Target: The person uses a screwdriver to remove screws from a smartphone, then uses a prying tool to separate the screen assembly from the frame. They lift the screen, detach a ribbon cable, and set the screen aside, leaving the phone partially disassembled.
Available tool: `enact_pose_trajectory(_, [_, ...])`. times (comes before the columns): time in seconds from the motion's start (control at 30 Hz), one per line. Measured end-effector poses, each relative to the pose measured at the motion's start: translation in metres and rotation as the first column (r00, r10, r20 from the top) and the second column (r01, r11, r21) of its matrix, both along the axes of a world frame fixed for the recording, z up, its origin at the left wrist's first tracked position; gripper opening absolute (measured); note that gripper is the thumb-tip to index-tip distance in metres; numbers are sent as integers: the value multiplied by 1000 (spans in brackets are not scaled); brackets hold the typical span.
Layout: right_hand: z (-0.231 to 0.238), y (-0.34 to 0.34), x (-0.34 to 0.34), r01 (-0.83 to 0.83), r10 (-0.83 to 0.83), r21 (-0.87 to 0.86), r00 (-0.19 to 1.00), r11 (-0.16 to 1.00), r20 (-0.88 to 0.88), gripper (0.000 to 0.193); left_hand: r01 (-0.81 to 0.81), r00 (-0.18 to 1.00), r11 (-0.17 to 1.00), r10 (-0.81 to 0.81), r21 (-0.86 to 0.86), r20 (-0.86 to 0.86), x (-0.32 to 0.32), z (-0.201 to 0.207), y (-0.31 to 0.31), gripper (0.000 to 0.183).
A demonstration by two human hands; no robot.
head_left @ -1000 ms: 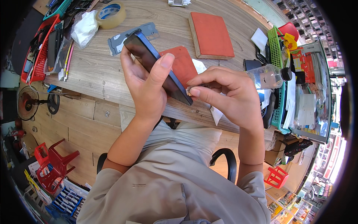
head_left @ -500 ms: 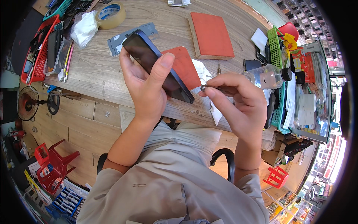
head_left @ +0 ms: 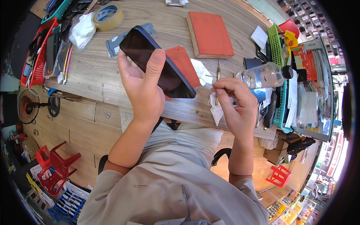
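Observation:
A dark smartphone (head_left: 165, 69) with a black screen and blue edge lies tilted in my left hand (head_left: 144, 82). The thumb rests along its edge and the fingers wrap behind it. My right hand (head_left: 238, 103) hovers at the table's near edge, thumb and fingertips pinched together. Whatever is between those fingertips is too small to make out. A slim metal tool (head_left: 219, 69), like a thin screwdriver, passes behind these fingers; whether they touch it I cannot tell. White tissue (head_left: 202, 72) lies beside it, and a red pad (head_left: 183, 63) shows behind the phone.
A red block (head_left: 212, 33) and tape roll (head_left: 108, 17) lie farther back, with a grey plate (head_left: 112, 45) behind the phone. A clear bottle (head_left: 264, 75) lies on its side right of my hand. Baskets, red (head_left: 39, 56) and green (head_left: 276, 45), flank the table.
My right hand has drawn away from the phone, to the right and slightly down. A small dark piece seen in its pinch before no longer shows clearly. The phone has shifted slightly left.

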State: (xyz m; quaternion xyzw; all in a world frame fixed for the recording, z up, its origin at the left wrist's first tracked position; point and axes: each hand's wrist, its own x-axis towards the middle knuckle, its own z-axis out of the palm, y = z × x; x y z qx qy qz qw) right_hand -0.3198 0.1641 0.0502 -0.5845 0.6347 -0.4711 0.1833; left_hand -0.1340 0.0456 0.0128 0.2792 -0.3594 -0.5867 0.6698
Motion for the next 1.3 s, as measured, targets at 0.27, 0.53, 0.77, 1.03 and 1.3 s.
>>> enact_pose_trajectory(0.27, [-19,9,-11,152,-154,53,987,987,37,21,-46,999,999,45,12,27,1,-6,-2,51])
enact_pose_trajectory(0.53, [-41,35,-34,291,-285,-39,885,956,-368,15,-7,1000,1000,8,-3,26,-1,7,6,55])
enact_pose_trajectory(0.77, [-60,33,-31,256,-314,-185,821,949,-476,25,10,1000,1000,-9,-15,7,3,-2,0,56])
enact_pose_trajectory(1.03, [-62,23,-18,181,-308,-287,809,941,-501,28,77,996,997,-78,-8,-36,10,-10,-4,57])
enact_pose_trajectory(1.3, [-73,33,-22,210,-337,-295,804,932,-489,28,30,998,999,-31,19,47,4,-3,-3,62])
